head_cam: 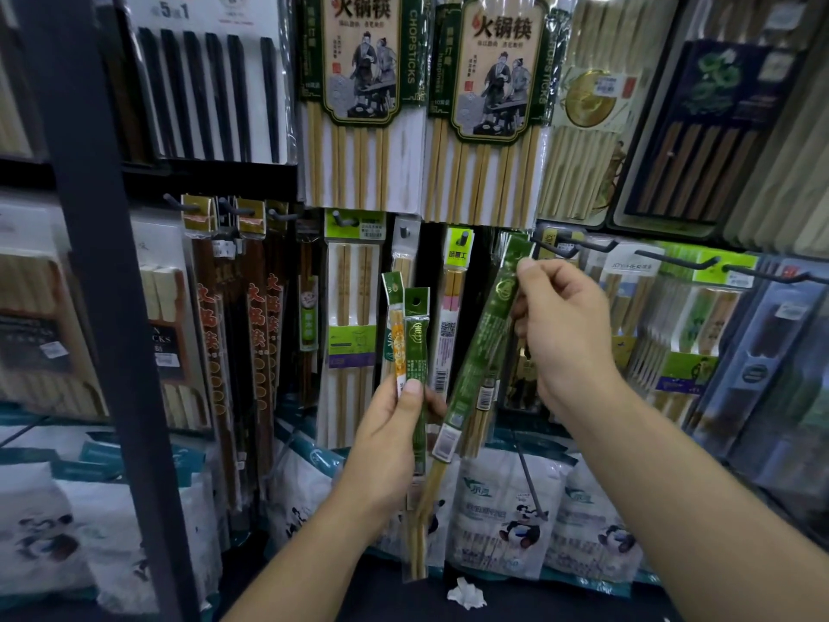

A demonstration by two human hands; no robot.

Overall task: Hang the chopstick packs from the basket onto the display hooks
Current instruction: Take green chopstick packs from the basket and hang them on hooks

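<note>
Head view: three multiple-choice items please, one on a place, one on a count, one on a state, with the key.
1. Where does the right hand pinch the long green pack?
A) near its top end
B) at its middle
C) at its bottom end

2. How many packs show in the left hand?
A) one
B) two
C) four

3. How does the long green pack stand?
A) hanging straight on a hook
B) tilted, held by hand
C) lying flat on a shelf

Key:
1 A, thumb and finger meet by its top edge.
2 B, an orange pack and a short green pack.
3 B, its top leans right and its lower end points toward the left hand.
</note>
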